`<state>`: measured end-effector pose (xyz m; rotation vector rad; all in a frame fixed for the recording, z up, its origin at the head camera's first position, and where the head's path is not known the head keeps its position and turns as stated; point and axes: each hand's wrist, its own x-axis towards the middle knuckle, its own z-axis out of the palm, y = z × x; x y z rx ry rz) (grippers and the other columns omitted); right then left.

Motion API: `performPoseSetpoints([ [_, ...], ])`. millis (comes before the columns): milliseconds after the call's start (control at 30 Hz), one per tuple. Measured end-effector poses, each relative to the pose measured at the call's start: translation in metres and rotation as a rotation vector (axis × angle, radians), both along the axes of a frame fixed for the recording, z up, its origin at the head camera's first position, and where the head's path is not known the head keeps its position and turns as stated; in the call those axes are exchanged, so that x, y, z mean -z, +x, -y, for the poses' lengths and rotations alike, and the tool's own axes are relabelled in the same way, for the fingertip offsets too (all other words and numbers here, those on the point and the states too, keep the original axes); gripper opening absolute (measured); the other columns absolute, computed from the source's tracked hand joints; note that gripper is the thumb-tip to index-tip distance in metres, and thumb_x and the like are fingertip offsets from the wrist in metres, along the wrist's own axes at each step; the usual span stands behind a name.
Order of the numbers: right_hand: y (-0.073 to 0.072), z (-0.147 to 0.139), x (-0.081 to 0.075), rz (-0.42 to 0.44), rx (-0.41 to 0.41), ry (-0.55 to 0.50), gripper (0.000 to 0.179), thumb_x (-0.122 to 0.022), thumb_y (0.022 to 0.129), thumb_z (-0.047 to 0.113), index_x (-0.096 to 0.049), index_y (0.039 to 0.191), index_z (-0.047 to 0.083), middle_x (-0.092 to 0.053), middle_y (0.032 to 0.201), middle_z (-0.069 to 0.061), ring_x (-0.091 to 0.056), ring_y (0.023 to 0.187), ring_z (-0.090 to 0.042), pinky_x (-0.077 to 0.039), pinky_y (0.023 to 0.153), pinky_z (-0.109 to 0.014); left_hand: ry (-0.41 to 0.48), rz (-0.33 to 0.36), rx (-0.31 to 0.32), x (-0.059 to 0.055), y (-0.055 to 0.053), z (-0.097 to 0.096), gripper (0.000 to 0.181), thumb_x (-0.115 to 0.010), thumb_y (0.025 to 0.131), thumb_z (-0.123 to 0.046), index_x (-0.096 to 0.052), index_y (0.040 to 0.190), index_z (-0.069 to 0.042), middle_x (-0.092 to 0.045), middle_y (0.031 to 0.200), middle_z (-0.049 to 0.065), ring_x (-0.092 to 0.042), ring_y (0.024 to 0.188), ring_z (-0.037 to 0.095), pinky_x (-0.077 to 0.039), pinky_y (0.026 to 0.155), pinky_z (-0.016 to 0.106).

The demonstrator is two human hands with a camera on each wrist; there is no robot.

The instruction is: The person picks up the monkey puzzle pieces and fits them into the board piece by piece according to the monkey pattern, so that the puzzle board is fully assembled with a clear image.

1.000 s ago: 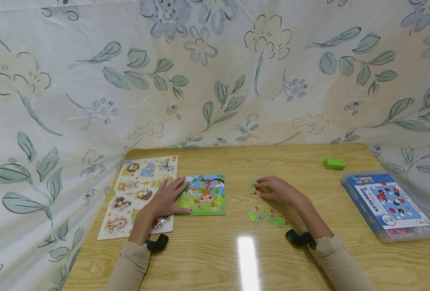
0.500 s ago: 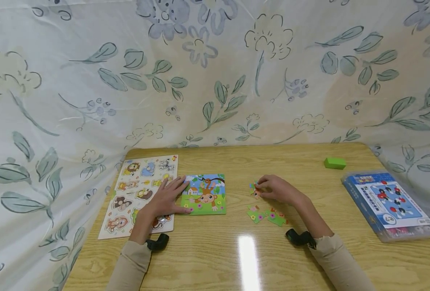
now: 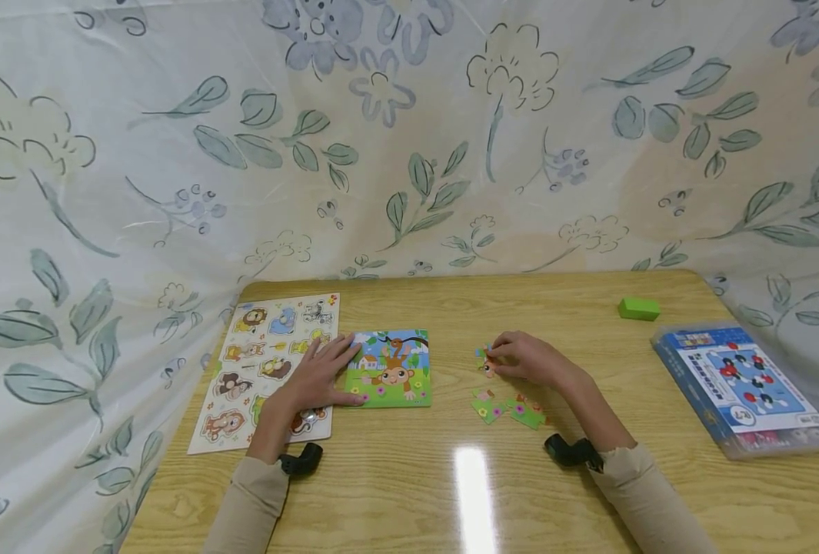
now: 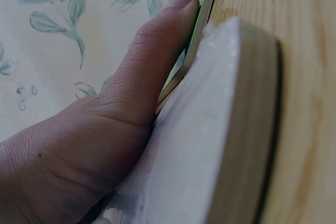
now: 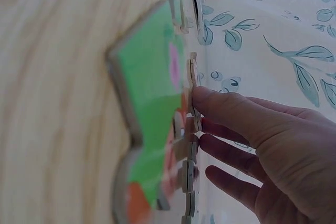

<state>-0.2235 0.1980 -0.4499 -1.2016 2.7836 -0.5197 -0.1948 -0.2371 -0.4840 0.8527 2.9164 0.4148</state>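
A monkey picture jigsaw (image 3: pixel 391 381) lies flat in its board at mid-table. My left hand (image 3: pixel 308 377) rests spread across its left edge and overlaps the animal peg board (image 3: pixel 243 400); in the left wrist view my thumb (image 4: pixel 163 30) lies along the jigsaw's border. To the right, my right hand (image 3: pixel 530 362) has thumb and fingertips at a puzzle piece with a monkey's face (image 3: pixel 488 368), partly covered by the fingers. Nearer me lie two green flowered puzzle pieces (image 3: pixel 488 408), side by side. In the right wrist view a green piece (image 5: pixel 149 77) stands large before the thumb.
A boxed molecule model set (image 3: pixel 744 388) lies at the table's right side. Behind it is a green block (image 3: pixel 639 308). A floral curtain (image 3: pixel 409 138) hangs at the back edge of the wooden table (image 3: pixel 409 492).
Both hands stay almost where they were. The right fingertips shift very slightly at the monkey-face piece; the view tilts a little.
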Motion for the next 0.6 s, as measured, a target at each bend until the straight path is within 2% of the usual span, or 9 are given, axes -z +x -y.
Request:
performPoseSetpoints([
  [600,-0.0008,-0.0007,0.0019,-0.006,-0.008,0.004,0.028,-0.071,0.089,0.019,-0.073,0.113,0.006,-0.067,0.110,-0.007,-0.063,0.099,-0.022,-0.056,0.081,-0.035,0.014,-0.002,-0.001,-0.0018,0.0019,-0.0020,0.104,-0.069,0.075,-0.067,-0.028,0.155,-0.014,-0.022,0.162,0.012,-0.022,0.149,0.033,-0.008,0.119,0.062],
])
